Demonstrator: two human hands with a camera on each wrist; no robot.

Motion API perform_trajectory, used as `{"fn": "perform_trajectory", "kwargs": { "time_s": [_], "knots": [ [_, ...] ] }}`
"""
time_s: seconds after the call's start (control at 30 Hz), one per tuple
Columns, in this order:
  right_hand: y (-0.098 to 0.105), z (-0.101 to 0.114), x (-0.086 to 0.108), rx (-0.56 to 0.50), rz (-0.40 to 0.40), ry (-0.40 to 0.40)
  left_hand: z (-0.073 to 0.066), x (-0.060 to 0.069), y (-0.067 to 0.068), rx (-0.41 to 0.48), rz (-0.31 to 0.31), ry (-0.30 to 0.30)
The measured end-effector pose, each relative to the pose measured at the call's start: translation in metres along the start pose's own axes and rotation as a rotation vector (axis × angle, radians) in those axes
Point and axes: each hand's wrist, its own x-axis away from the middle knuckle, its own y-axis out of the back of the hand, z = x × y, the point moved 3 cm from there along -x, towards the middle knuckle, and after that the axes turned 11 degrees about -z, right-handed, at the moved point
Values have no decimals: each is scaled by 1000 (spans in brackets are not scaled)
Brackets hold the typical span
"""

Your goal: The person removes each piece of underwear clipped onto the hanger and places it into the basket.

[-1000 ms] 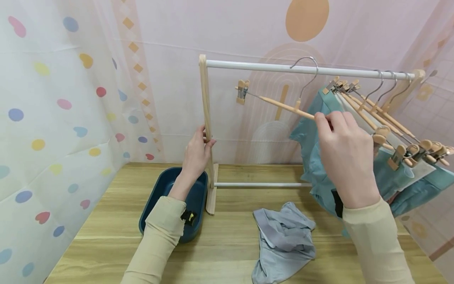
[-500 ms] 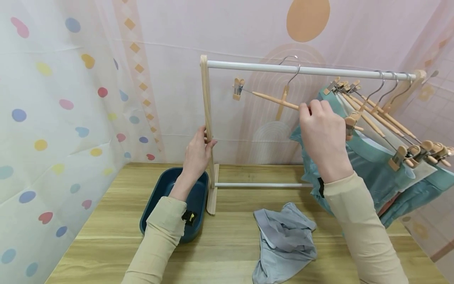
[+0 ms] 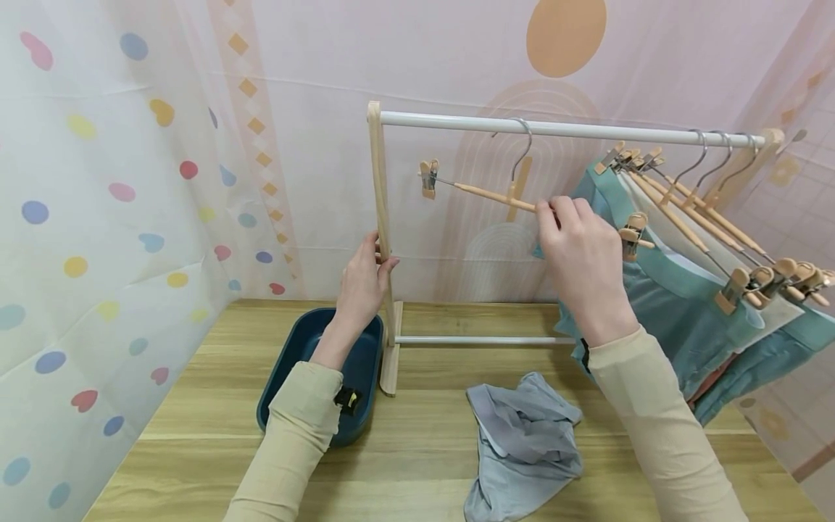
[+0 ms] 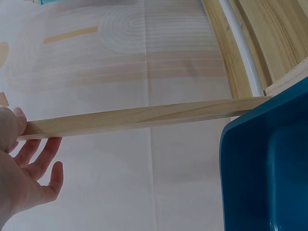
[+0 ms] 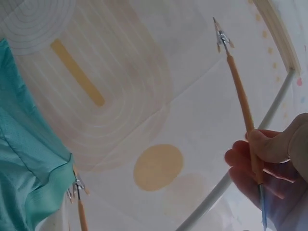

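My right hand (image 3: 582, 264) grips the wooden bar of a clip hanger (image 3: 485, 193), thumb and fingers curled round it in the right wrist view. The hanger's metal hook is at the white rail (image 3: 450, 122); no garment hangs from its clips (image 3: 428, 179). With thumb and fingers, my left hand (image 3: 362, 279) holds the upright wooden post (image 4: 144, 117) of the rack. Right of the right hand, teal shorts (image 3: 678, 290) hang from further clip hangers (image 3: 678, 221). A crumpled grey garment (image 3: 522, 442) lies on the wooden table (image 3: 417, 464) below.
A dark blue basin (image 3: 274, 384) stands at the left, beside the rack's foot (image 3: 389, 370). A lower white bar (image 3: 483, 340) crosses near the tabletop. Patterned curtains (image 3: 313, 181) close off the back and left.
The right hand has moved left with the hanger, whose hook has come down to the rail and shifted left along it. The left hand stays on the post.
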Motion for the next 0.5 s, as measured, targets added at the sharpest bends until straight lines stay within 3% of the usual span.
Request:
{"fn": "perform_trajectory", "kwargs": {
  "time_s": [0.27,0.37,0.5],
  "knots": [
    [-4,3,22,-160,-146,203,0,1,0,5,-7,-9],
    [-7,4,37,-247,-150,239,-1,1,0,5,-11,-17],
    [-12,5,63,-327,-97,222,-1,1,1,5,-7,-11]
  ]
}}
